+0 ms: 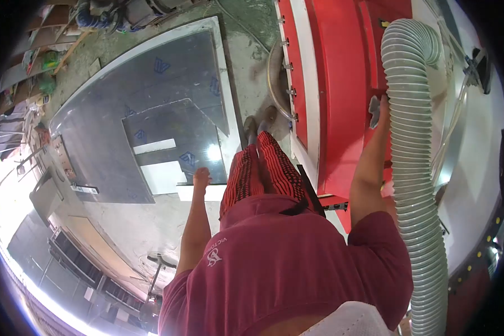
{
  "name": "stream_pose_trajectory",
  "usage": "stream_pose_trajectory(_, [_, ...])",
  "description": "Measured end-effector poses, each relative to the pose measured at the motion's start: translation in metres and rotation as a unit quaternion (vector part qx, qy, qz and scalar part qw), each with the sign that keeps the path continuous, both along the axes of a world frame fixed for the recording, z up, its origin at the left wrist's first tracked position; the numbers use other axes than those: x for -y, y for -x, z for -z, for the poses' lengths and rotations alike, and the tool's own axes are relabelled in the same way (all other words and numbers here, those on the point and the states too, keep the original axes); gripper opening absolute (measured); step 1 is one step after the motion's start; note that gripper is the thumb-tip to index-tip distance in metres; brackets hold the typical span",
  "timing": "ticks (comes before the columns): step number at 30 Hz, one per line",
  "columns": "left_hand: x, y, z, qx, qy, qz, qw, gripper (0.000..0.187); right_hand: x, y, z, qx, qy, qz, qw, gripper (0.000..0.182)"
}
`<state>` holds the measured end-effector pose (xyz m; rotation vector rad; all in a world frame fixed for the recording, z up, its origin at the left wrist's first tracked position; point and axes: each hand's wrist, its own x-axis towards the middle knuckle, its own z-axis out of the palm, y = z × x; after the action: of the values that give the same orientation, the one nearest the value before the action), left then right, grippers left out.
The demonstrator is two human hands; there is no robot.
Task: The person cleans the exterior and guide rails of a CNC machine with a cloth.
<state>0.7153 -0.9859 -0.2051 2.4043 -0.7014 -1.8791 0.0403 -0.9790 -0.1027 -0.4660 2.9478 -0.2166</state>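
My right hand (383,106) reaches out to the red machine panel (341,101), partly hidden by the ribbed hose (411,123). Under its fingers a crumpled grey rag (374,112) lies against the red surface. My left hand (202,177) hangs low at my side with loosely bent fingers and nothing in it. Below that hand, white offcuts (162,175) rest on a large dark sheet (173,78) with blue logo marks on its film.
A yellowish hose (274,78) curves along the floor beside the machine's clamped edge. Scrap pieces and shelving (36,78) crowd the far left. Boards (95,241) lie at the lower left. A dark bar (311,190) stands by my legs.
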Motion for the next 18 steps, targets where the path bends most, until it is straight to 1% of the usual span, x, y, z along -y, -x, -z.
stream_pose_trajectory(2, [-0.013,-0.006,0.005,0.026,0.013,0.045,0.999,0.031,0.005,-0.015,-0.010,-0.013,-0.020,0.003,1.000,0.058])
stream_pose_trajectory(3, [-0.020,-0.010,0.013,-0.014,0.055,0.008,0.998,0.031,0.008,-0.024,-0.017,-0.020,-0.033,0.004,0.999,0.056])
stream_pose_trajectory(4, [-0.017,-0.005,0.004,-0.012,0.058,0.005,0.998,0.031,0.011,-0.035,-0.026,-0.026,-0.047,0.005,0.999,0.054])
stream_pose_trajectory(6, [0.006,0.027,-0.019,0.005,0.033,0.087,0.996,0.033,0.021,-0.059,-0.045,-0.032,-0.065,0.016,0.997,0.050])
stream_pose_trajectory(8, [0.023,0.051,-0.024,0.004,0.039,0.100,0.994,0.035,0.030,-0.083,-0.059,-0.032,-0.067,0.030,0.997,0.049])
stream_pose_trajectory(10, [0.042,0.081,-0.037,-0.034,0.064,0.083,0.994,0.036,0.029,-0.098,-0.052,-0.141,-0.088,-0.040,0.985,0.047])
stream_pose_trajectory(11, [0.052,0.095,-0.037,-0.052,0.073,0.086,0.992,0.036,0.027,-0.103,-0.046,-0.145,-0.080,-0.036,0.986,0.047])
stream_pose_trajectory(12, [0.062,0.109,-0.038,-0.100,0.090,0.066,0.989,0.036,0.024,-0.108,-0.040,-0.201,-0.061,-0.078,0.975,0.045])
stream_pose_trajectory(13, [0.072,0.127,-0.037,-0.105,0.114,0.102,0.983,0.035,0.023,-0.111,-0.031,-0.257,-0.042,-0.118,0.958,0.042])
stream_pose_trajectory(14, [0.084,0.147,-0.037,-0.109,0.138,0.138,0.975,0.035,0.025,-0.114,-0.022,-0.261,-0.036,-0.113,0.958,0.042])
stream_pose_trajectory(15, [0.095,0.166,-0.037,-0.140,0.149,0.142,0.968,0.033,0.026,-0.118,-0.012,-0.153,-0.028,-0.139,0.978,0.042])
stream_pose_trajectory(16, [0.105,0.186,-0.039,-0.172,0.160,0.147,0.961,0.032,0.029,-0.123,-0.004,-0.044,-0.019,-0.165,0.985,0.043])
stream_pose_trajectory(18, [0.119,0.231,-0.059,-0.201,0.187,0.155,0.949,0.032,0.030,-0.152,0.000,0.016,-0.014,-0.213,0.977,0.044])
